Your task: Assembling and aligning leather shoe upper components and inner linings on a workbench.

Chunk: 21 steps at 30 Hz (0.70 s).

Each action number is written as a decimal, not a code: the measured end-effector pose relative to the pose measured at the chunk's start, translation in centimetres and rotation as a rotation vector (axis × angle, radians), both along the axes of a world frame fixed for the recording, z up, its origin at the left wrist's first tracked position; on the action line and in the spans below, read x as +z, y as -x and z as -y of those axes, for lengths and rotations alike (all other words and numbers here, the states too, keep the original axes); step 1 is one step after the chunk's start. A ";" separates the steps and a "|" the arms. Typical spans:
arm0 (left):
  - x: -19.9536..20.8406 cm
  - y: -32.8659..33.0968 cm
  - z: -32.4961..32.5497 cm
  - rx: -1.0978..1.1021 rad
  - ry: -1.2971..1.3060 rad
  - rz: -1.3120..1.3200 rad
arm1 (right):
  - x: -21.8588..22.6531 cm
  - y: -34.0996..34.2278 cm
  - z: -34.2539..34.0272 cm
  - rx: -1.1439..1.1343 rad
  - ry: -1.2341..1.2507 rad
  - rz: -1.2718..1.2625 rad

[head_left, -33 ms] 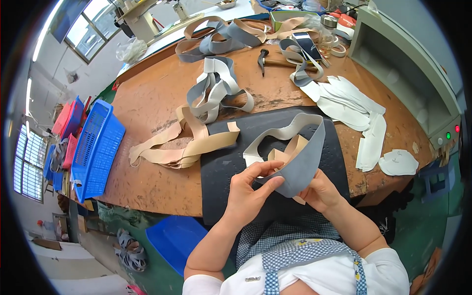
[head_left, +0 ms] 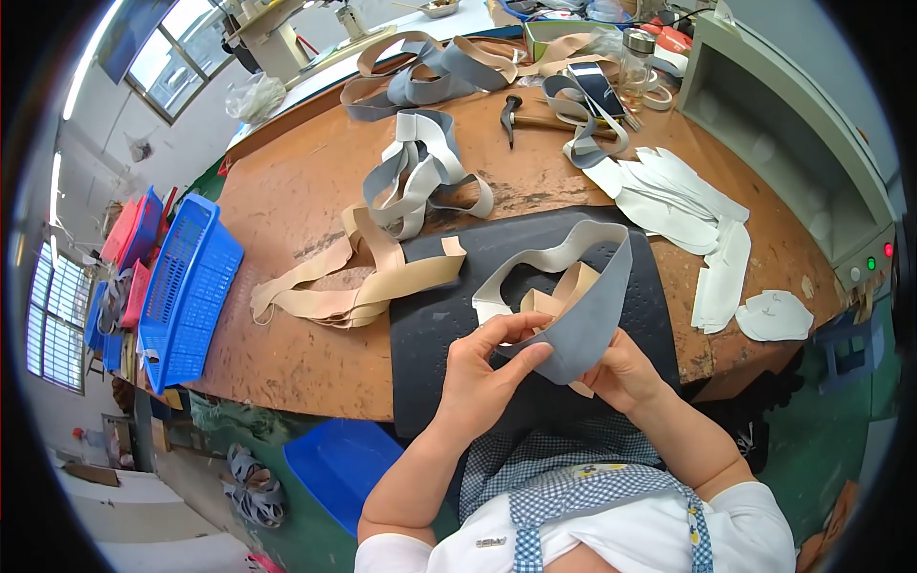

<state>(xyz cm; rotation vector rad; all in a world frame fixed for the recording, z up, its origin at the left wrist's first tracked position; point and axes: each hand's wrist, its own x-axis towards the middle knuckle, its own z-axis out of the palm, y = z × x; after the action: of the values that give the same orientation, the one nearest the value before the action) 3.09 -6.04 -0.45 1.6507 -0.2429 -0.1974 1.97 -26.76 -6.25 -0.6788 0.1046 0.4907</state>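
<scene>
Both hands hold a grey shoe-upper-like loop [head_left: 597, 310] of flat material over the black mat [head_left: 435, 358]. Its inner side is pale, and a beige strip [head_left: 571, 285] shows inside the loop. At the loop's near left edge, my left hand [head_left: 487, 368] is closed with thumb and fingers pinching the material. My right hand [head_left: 621, 374] grips the lower right side from beneath; some of its fingers are hidden behind the piece. Left of the mat, a pile of beige strips [head_left: 368, 286] overlaps its edge. Beyond lie grey and white looped strips [head_left: 415, 177].
White cut pieces [head_left: 683, 205] lie at the right beside a grey machine housing [head_left: 812, 143] with lit buttons. A hammer [head_left: 544, 122], a phone [head_left: 597, 91] and a glass jar [head_left: 635, 69] stand or lie at the back. Blue basket [head_left: 186, 291] at the table's left edge.
</scene>
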 end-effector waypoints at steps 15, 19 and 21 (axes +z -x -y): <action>-0.2 -0.1 -0.1 -0.003 0.044 -0.026 | 0.0 0.0 -0.2 0.009 0.007 -0.041; -0.2 0.0 0.0 -0.004 0.052 -0.036 | -0.2 0.1 -0.2 0.009 -0.015 -0.052; -0.2 0.0 0.0 0.004 0.062 -0.041 | -0.2 0.2 -0.2 0.002 -0.020 -0.052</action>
<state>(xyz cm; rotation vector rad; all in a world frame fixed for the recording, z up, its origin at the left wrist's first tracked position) 3.11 -6.01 -0.65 1.5841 -0.2128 -0.2187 1.82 -26.53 -6.47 -0.6468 0.1475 0.5108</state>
